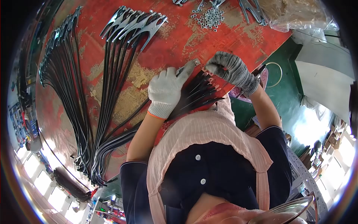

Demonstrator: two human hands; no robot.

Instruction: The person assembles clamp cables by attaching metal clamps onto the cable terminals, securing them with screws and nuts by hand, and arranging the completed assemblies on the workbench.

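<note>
My left hand (166, 87), in a white knit glove with an orange cuff, is closed, with thumb and forefinger on a small silver metal clamp (197, 62). Most of that clamp is hidden by the fingers. To its right my right hand (231, 71), in a grey-striped glove, has its fingers curled in a pinch; what lies between them cannot be made out. Just below both hands fans a bunch of black cables (195, 91) with copper ring lugs (211, 79) on their ends.
Cables with silver clamps (136, 24) lie across the worn red table (175, 44), and another clamped bundle (61, 44) lies farther left. Loose nuts (210, 18) and more clamps (251, 11) sit at the far side, beside clear plastic wrap (298, 15). The table edge runs down the right.
</note>
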